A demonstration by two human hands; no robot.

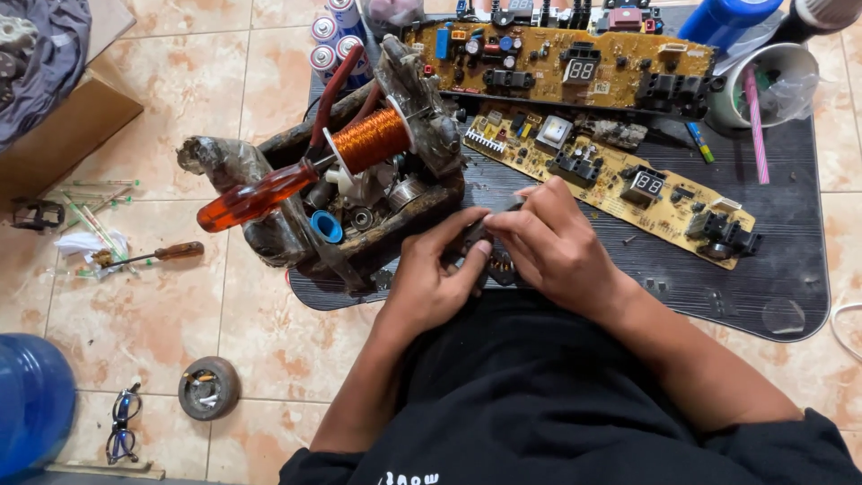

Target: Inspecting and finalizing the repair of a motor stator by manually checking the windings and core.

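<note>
Part in hand: a small dark electronic component (496, 256), partly hidden, sits pinched between both hands just above the person's lap, at the near edge of the black ribbed mat (790, 224).
Left hand: the left hand (437, 274) grasps the part from below, thumb and fingers closed on it.
Right hand: the right hand (549, 238) grips its upper side, fingertips pressed together on it.
Progress: judged from the frame, the part is out and being worked on; two long yellow circuit boards, the near one (620, 184) and the far one (561, 63), lie bare on the mat, unassembled.
Near clutter: a grimy dark box of parts (359, 193) holds a copper wire spool (370, 139) and an orange-handled screwdriver (256, 198).
Surface: beige tiled floor (206, 90); no bench, work is done seated on the ground.
Room: a blue water jug (31, 400), a round ashtray (208, 387), spectacles (123, 422) and a brown cardboard box (67, 126) lie around.
</note>
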